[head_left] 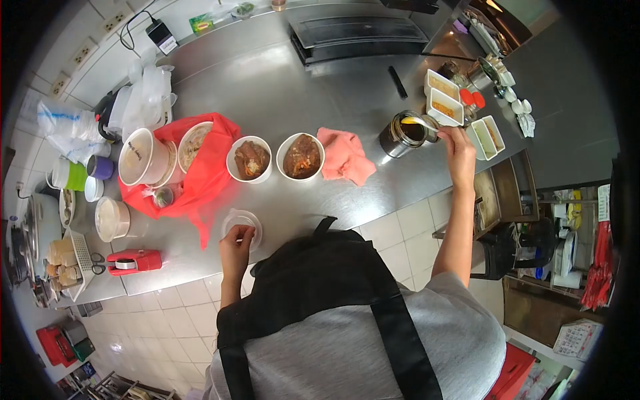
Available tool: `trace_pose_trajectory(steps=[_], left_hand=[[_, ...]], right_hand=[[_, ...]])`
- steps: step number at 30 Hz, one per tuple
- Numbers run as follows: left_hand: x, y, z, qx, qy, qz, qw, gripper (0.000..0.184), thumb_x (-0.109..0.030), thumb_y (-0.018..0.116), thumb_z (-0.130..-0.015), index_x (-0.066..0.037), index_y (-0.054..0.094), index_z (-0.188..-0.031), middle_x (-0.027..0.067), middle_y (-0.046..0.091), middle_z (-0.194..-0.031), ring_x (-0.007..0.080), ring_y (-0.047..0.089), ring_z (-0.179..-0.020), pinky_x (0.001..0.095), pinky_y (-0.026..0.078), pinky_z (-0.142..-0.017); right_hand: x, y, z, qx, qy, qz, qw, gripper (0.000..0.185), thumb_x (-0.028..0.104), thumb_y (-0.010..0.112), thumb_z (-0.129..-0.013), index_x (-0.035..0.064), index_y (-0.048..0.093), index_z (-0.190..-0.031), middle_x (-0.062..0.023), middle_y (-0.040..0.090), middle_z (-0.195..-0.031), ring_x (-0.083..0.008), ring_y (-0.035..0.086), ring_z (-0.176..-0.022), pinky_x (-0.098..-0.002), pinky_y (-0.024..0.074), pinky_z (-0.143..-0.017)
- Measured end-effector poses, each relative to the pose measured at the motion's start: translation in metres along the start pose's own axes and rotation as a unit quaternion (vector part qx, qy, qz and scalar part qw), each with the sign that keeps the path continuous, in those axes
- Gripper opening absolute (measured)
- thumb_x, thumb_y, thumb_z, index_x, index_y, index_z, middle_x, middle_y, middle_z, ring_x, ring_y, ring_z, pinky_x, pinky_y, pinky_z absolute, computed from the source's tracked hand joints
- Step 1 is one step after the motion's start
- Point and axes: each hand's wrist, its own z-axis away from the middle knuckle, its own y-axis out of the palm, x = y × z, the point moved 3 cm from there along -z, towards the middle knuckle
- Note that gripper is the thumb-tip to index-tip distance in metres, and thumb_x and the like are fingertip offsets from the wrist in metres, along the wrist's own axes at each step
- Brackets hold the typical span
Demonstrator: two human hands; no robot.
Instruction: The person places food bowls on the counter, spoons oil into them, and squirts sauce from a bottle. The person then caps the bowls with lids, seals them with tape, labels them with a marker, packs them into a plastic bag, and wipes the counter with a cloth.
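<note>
My right hand (458,150) is closed round the handle of a spoon (420,123), whose yellowish end is over the mouth of a dark metal pot (395,142). At the counter's near edge my left hand (237,248) is closed by a small clear lid or cup (249,223); what its fingers hold is too small to make out. Between the hands stand a white bowl (235,162) and a second white bowl (320,162), both with brown food. A pink cloth (345,157) lies right of them.
A red plastic bag (212,175) with white tubs (143,157) stands left of the bowls. Farther left are a red tape dispenser (137,261), scissors (98,263) and a white basket (83,257). White trays (443,100) sit behind my right hand.
</note>
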Motion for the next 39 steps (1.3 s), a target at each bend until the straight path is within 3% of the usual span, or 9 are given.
trace_pose_trajectory(steps=[3, 6, 15, 21, 27, 31, 37, 39], left_hand=[[-0.002, 0.001, -0.001, -0.010, 0.035, -0.018, 0.999, 0.013, -0.013, 0.068, -0.088, -0.001, 0.068, -0.090, 0.0094, 0.070, -0.078, 0.0142, 0.066, -0.069, 0.0283, 0.052, -0.063], [-0.005, 0.001, -0.005, -0.016, 0.053, -0.041, 0.998, 0.012, -0.013, 0.068, -0.088, -0.001, 0.068, -0.091, 0.0114, 0.070, -0.080, 0.0167, 0.067, -0.069, 0.0296, 0.053, -0.063], [-0.012, -0.003, -0.003, -0.017, 0.057, -0.070, 0.996, 0.013, -0.013, 0.067, -0.088, -0.001, 0.067, -0.091, 0.0132, 0.070, -0.082, 0.0219, 0.069, -0.070, 0.0315, 0.054, -0.064], [-0.006, 0.003, 0.001, -0.018, 0.063, -0.058, 0.996, 0.014, -0.014, 0.067, -0.089, -0.001, 0.067, -0.092, 0.0138, 0.070, -0.083, 0.0231, 0.069, -0.070, 0.0323, 0.055, -0.065], [-0.020, 0.003, 0.002, -0.008, 0.076, -0.084, 0.993, 0.014, -0.015, 0.067, -0.088, -0.001, 0.067, -0.091, 0.0131, 0.070, -0.083, 0.0228, 0.069, -0.072, 0.0318, 0.054, -0.066], [-0.021, 0.001, 0.003, -0.011, 0.099, -0.087, 0.991, 0.011, -0.012, 0.066, -0.088, -0.001, 0.066, -0.089, 0.0141, 0.069, -0.084, 0.0271, 0.069, -0.072, 0.0339, 0.055, -0.065], [-0.020, 0.003, 0.005, -0.016, 0.098, -0.100, 0.990, 0.011, -0.014, 0.066, -0.088, -0.003, 0.066, -0.090, 0.0140, 0.069, -0.085, 0.0269, 0.069, -0.071, 0.0347, 0.055, -0.064], [-0.019, 0.003, 0.006, -0.016, 0.099, -0.095, 0.990, 0.011, -0.014, 0.066, -0.088, -0.003, 0.066, -0.090, 0.0139, 0.069, -0.085, 0.0270, 0.069, -0.071, 0.0348, 0.055, -0.065]], right_hand=[[-0.017, 0.004, 0.012, 0.000, 0.173, -0.073, 0.982, 0.016, 0.016, 0.067, -0.089, 0.0004, 0.068, -0.092, -0.0106, 0.066, -0.074, -0.0176, 0.061, -0.064, -0.0300, 0.0481, -0.061], [-0.022, 0.009, 0.017, -0.026, 0.224, -0.088, 0.970, 0.023, 0.021, 0.067, -0.091, -0.0018, 0.068, -0.093, -0.0081, 0.062, -0.063, -0.0104, 0.055, -0.057, -0.0268, 0.0450, -0.056], [-0.023, 0.030, 0.027, -0.027, 0.280, -0.105, 0.954, 0.026, 0.023, 0.068, -0.090, -0.0028, 0.069, -0.091, -0.0053, 0.061, -0.058, -0.0083, 0.054, -0.054, -0.0256, 0.0437, -0.052], [-0.043, 0.025, 0.035, -0.075, 0.383, -0.231, 0.891, 0.026, 0.023, 0.069, -0.090, -0.0025, 0.069, -0.088, -0.0015, 0.063, -0.065, -0.0059, 0.054, -0.054, -0.0206, 0.0422, -0.050], [-0.059, 0.028, 0.046, -0.087, 0.458, -0.342, 0.816, 0.020, 0.025, 0.070, -0.089, 0.0052, 0.068, -0.084, 0.0014, 0.061, -0.065, -0.0038, 0.050, -0.054, -0.0192, 0.0381, -0.049], [-0.009, 0.022, 0.022, -0.052, 0.437, -0.403, 0.802, 0.020, 0.026, 0.071, -0.089, 0.0066, 0.069, -0.085, 0.0025, 0.061, -0.067, -0.0033, 0.050, -0.054, -0.0179, 0.0373, -0.050], [0.091, 0.065, -0.001, 0.087, 0.338, -0.428, 0.834, 0.016, 0.023, 0.069, -0.090, 0.0064, 0.070, -0.090, 0.0033, 0.060, -0.066, -0.0019, 0.048, -0.054, -0.0183, 0.0363, -0.048], [0.117, 0.093, 0.001, 0.099, 0.252, -0.407, 0.872, 0.020, 0.021, 0.069, -0.088, 0.0014, 0.070, -0.087, -0.0011, 0.060, -0.059, -0.0050, 0.048, -0.051, -0.0221, 0.0368, -0.046]])
